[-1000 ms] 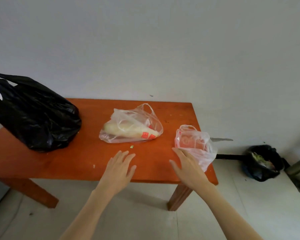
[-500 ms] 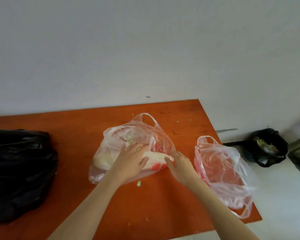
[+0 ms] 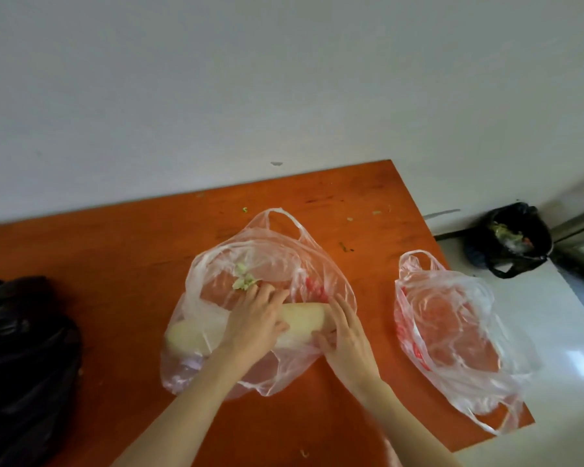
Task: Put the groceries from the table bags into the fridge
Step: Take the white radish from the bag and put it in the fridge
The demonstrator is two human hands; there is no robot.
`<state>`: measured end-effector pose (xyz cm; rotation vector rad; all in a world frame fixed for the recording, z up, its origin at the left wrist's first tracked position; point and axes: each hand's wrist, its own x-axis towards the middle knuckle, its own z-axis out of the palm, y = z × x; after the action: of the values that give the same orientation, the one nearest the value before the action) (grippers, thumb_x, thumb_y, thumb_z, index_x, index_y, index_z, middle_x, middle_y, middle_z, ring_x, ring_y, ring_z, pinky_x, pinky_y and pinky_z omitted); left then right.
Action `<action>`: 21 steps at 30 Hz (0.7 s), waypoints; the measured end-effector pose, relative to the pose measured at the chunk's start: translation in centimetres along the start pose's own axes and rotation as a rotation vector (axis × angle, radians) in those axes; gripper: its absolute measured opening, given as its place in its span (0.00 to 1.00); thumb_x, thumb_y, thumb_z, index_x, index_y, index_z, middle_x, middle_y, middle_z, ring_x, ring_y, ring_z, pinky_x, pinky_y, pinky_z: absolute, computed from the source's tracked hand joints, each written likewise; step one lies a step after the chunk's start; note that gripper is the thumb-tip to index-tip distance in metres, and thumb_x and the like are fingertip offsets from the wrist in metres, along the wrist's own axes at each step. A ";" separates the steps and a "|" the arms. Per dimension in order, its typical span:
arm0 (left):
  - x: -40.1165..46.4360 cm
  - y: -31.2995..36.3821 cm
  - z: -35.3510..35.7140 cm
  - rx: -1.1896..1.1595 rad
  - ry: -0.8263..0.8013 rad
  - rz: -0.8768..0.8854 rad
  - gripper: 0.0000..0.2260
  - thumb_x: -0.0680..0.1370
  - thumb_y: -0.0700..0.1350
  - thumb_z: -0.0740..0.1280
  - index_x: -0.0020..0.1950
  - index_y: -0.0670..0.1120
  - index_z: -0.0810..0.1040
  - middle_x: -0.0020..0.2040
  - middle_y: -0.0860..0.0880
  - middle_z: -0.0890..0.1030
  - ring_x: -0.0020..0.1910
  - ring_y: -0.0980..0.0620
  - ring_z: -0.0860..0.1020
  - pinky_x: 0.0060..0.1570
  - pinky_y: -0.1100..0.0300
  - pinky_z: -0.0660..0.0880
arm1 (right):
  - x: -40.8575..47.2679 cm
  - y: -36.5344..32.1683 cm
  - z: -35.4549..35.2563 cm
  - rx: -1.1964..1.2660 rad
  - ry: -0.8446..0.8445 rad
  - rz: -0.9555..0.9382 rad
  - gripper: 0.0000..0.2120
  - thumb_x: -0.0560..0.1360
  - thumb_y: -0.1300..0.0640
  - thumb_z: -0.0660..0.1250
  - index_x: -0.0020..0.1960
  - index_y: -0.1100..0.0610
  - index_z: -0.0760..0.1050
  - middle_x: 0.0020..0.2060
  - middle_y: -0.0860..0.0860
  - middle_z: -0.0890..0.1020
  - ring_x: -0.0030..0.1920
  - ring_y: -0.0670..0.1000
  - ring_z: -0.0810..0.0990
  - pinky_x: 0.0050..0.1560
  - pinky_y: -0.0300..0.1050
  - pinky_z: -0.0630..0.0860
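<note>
Two hands [image 3: 253, 323] [image 3: 346, 335] on bagged radish [image 3: 304, 318], red print unreadable

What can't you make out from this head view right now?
- Black bag: opaque and cut off by the left edge; contents unseen.
- White radish: middle covered by the left hand, far end by the right hand.
- Right clear bag: crumpled, glary plastic; cannot tell if anything is inside.
- Fridge: not in view.

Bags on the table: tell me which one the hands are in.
The middle clear bag, holding the white radish; the black bag and right clear bag lie untouched.
</note>
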<state>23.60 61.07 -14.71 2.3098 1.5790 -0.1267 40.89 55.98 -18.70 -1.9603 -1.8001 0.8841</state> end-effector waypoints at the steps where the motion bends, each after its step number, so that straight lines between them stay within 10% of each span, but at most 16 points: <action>1: 0.5 0.0 0.0 0.031 -0.027 0.021 0.29 0.76 0.57 0.62 0.74 0.50 0.57 0.66 0.50 0.67 0.67 0.49 0.64 0.64 0.55 0.63 | -0.1 0.2 0.2 0.008 0.008 0.000 0.35 0.75 0.52 0.67 0.75 0.55 0.53 0.75 0.49 0.56 0.75 0.50 0.55 0.69 0.44 0.65; 12: 2.8 0.9 1.3 0.040 -0.331 -0.041 0.42 0.63 0.69 0.67 0.70 0.50 0.60 0.63 0.48 0.71 0.61 0.47 0.71 0.58 0.52 0.69 | -0.2 2.2 0.0 0.357 -0.003 0.198 0.46 0.69 0.55 0.74 0.76 0.53 0.47 0.74 0.50 0.58 0.74 0.48 0.59 0.69 0.40 0.61; 21: 1.3 -0.1 -6.0 -0.561 0.144 -0.115 0.37 0.62 0.56 0.77 0.68 0.55 0.66 0.61 0.60 0.71 0.56 0.58 0.72 0.50 0.70 0.68 | 1.2 0.5 -2.9 0.433 -0.121 0.157 0.30 0.73 0.47 0.67 0.72 0.48 0.60 0.66 0.48 0.71 0.65 0.48 0.71 0.63 0.43 0.71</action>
<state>23.26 64.21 -9.45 1.8235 1.5631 0.4135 43.11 57.60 -17.08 -1.8095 -1.3752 1.3405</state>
